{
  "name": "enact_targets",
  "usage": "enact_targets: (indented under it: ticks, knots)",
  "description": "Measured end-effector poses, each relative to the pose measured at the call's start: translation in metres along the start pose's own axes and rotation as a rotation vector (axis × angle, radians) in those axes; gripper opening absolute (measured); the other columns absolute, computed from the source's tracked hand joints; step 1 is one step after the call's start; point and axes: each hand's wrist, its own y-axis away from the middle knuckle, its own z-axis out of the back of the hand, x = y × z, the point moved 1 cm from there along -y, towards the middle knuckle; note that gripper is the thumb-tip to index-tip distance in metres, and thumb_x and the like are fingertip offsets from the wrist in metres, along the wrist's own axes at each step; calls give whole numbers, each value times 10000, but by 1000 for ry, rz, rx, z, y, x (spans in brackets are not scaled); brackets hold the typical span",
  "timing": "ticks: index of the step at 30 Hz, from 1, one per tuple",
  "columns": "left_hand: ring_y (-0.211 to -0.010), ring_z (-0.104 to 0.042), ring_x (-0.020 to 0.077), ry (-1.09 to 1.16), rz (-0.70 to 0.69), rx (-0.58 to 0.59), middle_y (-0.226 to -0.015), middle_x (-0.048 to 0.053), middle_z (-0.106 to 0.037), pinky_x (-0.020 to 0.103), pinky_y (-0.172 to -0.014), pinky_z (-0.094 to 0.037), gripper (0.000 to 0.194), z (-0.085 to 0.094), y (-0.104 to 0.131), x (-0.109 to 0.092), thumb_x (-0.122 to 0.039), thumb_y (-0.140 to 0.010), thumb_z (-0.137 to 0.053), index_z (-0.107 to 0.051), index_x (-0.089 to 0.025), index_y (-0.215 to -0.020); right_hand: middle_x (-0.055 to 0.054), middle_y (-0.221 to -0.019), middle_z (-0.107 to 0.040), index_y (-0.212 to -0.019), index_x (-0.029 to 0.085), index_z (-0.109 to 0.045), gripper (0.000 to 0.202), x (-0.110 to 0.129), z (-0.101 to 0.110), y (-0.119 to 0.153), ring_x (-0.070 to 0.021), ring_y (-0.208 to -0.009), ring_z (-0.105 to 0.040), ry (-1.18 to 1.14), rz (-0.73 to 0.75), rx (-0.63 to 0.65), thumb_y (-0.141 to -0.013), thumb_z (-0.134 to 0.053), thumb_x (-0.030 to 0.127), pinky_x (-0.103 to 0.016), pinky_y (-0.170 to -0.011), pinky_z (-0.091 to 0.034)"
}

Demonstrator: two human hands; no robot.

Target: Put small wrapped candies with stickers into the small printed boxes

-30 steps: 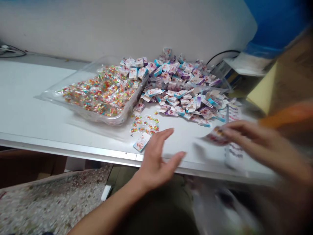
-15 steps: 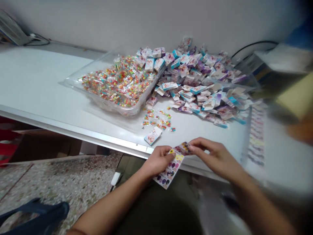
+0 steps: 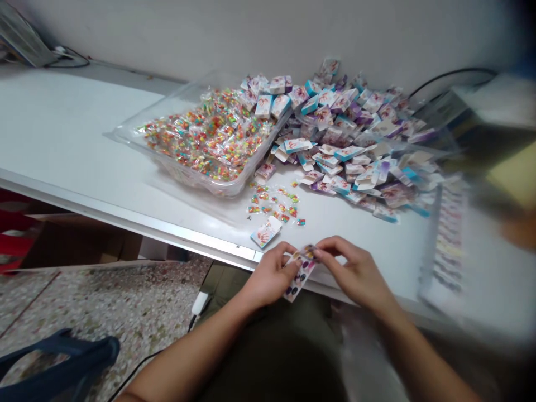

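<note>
Both my hands hold one small printed sheet [image 3: 300, 277] with rows of dark and pink ovals, over the table's front edge. My left hand [image 3: 274, 273] pinches its left side between thumb and fingers. At the sheet's upper end, the fingertips of my right hand [image 3: 349, 268] are closed on a part that looks folded over. Just beyond my left hand lies a small white and blue box [image 3: 267, 232] with a hand picture on it. Behind that box, several little clear packets [image 3: 274, 205] of colourful pieces are scattered on the table.
A clear plastic tray [image 3: 234, 188] heaped with similar packets stands on the white table [image 3: 125, 184]. To its right is a large pile of small boxes [image 3: 347, 145]. A stack of printed strips [image 3: 449, 240] lies at the right. A blue plastic stool [image 3: 62, 357] stands on the floor.
My hands have come closer together, and less of the sheet hangs below my left hand. Its upper part now appears folded over. The view has shifted slightly.
</note>
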Motion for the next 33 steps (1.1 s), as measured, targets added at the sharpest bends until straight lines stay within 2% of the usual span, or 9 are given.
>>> enact_targets:
  ticks: [6,11,13,19,23,25,29,31,33]
  knots:
    - [-598,-505,121,80,20,37,-668,-3,-577,225,-575,-382,190,1,2,-2,-343,-760,-618,-597,-155,-761,-2,-753,-654,-866,213,-618,227,6,-3,8,-152,-705,-609,-125,-76,212,-916,-547,422,-260,-647,-477]
    - [-671,-536,129,88,-58,75,-729,2,-603,225,-624,-425,86,-1,5,-7,-241,-764,-589,-614,-161,-783,-65,-1024,-658,-1001,230,-632,211,-4,-23,7,-205,-901,-614,55,16,-15,-902,-568,405,-327,-756,-496]
    - [-677,-554,130,113,-60,70,-736,4,-612,225,-625,-440,95,-1,5,-6,-256,-766,-607,-613,-164,-788,-70,-1094,-645,-1030,237,-635,208,-5,-25,5,-210,-966,-604,30,56,-22,-907,-563,387,-333,-803,-496]
    - [-647,-659,159,162,142,-105,-780,43,-672,264,-594,-512,383,1,5,2,-468,-725,-726,-569,-160,-888,-33,-832,-654,-921,233,-609,182,3,-15,7,-177,-759,-601,-5,-4,-35,-939,-509,384,-263,-587,-469]
    - [-645,-685,196,331,260,-115,-805,122,-703,321,-606,-548,539,-2,8,0,-655,-777,-577,-594,-123,-864,-49,-862,-645,-936,228,-584,129,5,-17,12,-189,-801,-601,96,184,-63,-948,-488,313,-310,-713,-480]
    - [-724,-695,220,295,204,-161,-852,137,-706,359,-676,-560,502,-3,11,-2,-616,-817,-541,-603,-121,-874,-49,-873,-651,-937,226,-587,126,4,-18,12,-191,-818,-608,83,189,-47,-947,-492,307,-319,-752,-478]
    - [-1095,-606,250,-132,-187,-464,-1169,117,-646,398,-971,-468,434,3,18,-8,-342,-752,-701,-591,-174,-1137,-22,-852,-661,-942,225,-605,174,1,-16,7,-165,-774,-615,-64,-6,-10,-942,-516,374,-278,-707,-487]
    - [-1125,-583,239,-173,-273,-329,-1198,99,-639,377,-998,-442,430,3,17,-10,-295,-762,-698,-605,-192,-1169,-8,-817,-662,-926,222,-625,192,1,-15,5,-154,-746,-614,-112,-36,50,-933,-534,390,-262,-676,-490]
    - [-958,-638,209,-56,-247,-142,-1030,85,-692,335,-881,-494,295,2,15,-11,-317,-806,-667,-653,-167,-1059,-12,-859,-681,-955,222,-655,188,0,-16,3,-157,-787,-629,-111,-10,66,-928,-548,374,-265,-704,-503]
